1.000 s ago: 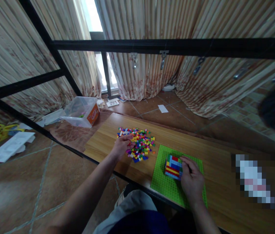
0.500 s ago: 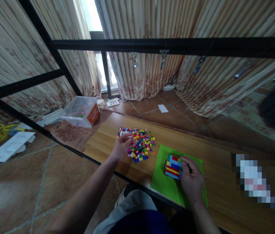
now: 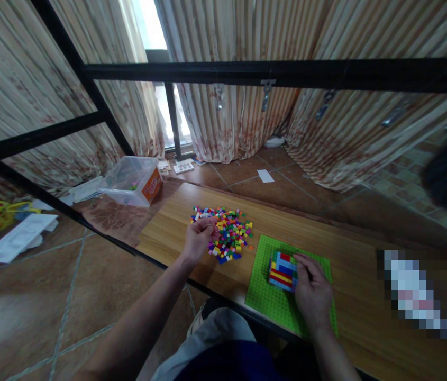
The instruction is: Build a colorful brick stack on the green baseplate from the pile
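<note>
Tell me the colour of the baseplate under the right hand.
Bright green; the baseplate shows best in the head view, right hand resting on it.

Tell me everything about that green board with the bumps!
The green board is a flat, square plastic plate covered in tiny studs. It lies on the wooden table near the front edge, slightly askew. A brick block of red, blue and yellow stripes stands on its far part. The right hand rests on its right side, hiding some of it.

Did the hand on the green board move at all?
No. The right hand still rests on the green baseplate, with its fingertips against the brick block.
</note>
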Action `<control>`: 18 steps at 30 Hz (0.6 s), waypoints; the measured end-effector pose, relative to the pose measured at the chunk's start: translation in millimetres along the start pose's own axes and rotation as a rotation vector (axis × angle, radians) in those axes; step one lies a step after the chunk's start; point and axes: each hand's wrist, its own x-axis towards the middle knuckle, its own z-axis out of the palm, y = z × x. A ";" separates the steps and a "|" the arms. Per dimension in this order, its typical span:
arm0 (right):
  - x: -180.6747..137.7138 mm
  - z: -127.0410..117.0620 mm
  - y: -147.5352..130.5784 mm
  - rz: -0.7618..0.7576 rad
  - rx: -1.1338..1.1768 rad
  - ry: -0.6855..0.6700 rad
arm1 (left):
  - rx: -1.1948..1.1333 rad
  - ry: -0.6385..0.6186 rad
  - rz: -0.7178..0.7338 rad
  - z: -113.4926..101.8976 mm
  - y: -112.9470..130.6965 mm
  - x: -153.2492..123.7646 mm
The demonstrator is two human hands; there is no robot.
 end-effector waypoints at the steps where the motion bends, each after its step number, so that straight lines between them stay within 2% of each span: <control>1: 0.0 0.1 0.0 0.001 0.001 -0.001 | 0.006 0.003 -0.003 0.3 -0.3 0.4; 9: 0.1 -0.3 -1.3 -0.001 -0.011 -0.004 | 0.179 0.021 -0.024 -0.6 -9.5 15.9; 14: -0.3 -0.7 -0.9 0.005 -0.018 -0.012 | 0.486 0.034 0.207 -8.0 -11.9 30.2; 18: -0.5 -0.4 -0.6 0.012 -0.017 -0.012 | 0.657 0.029 0.268 -12.6 -11.5 36.3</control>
